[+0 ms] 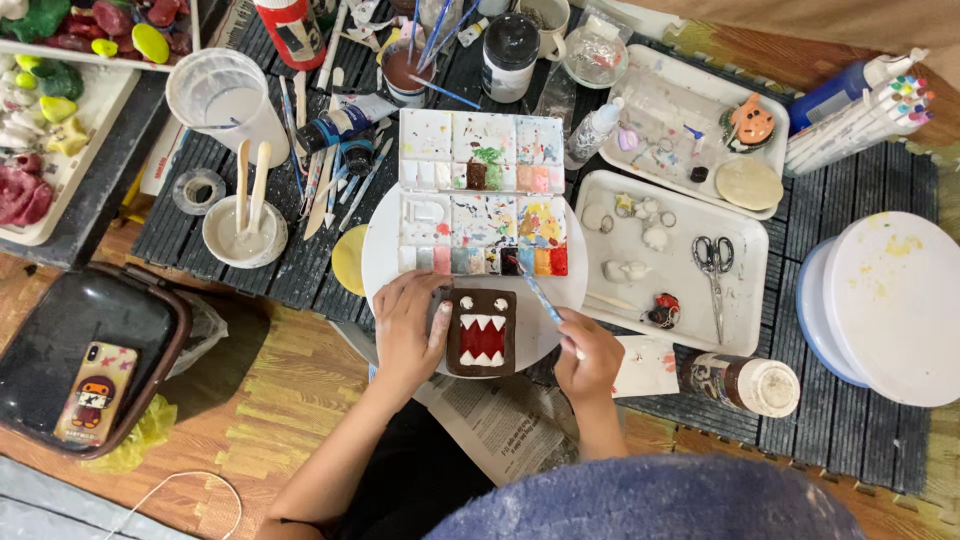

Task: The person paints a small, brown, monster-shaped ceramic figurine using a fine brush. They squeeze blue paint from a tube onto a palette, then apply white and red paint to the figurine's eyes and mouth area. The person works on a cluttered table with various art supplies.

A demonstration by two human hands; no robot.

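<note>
Brown clay monster face with white teeth and a red mouth sits on a round white plate, touching the left hand, whose fingers press its side. Right hand fingers pinch a thin blue paintbrush. Just above the fingertips lies a messy white paint palette on dark slatted mats.

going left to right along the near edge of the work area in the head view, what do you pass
phone in the dark basket → left hand → brown clay monster face → right hand with paintbrush → scissors → capped jar → round white lid
</note>
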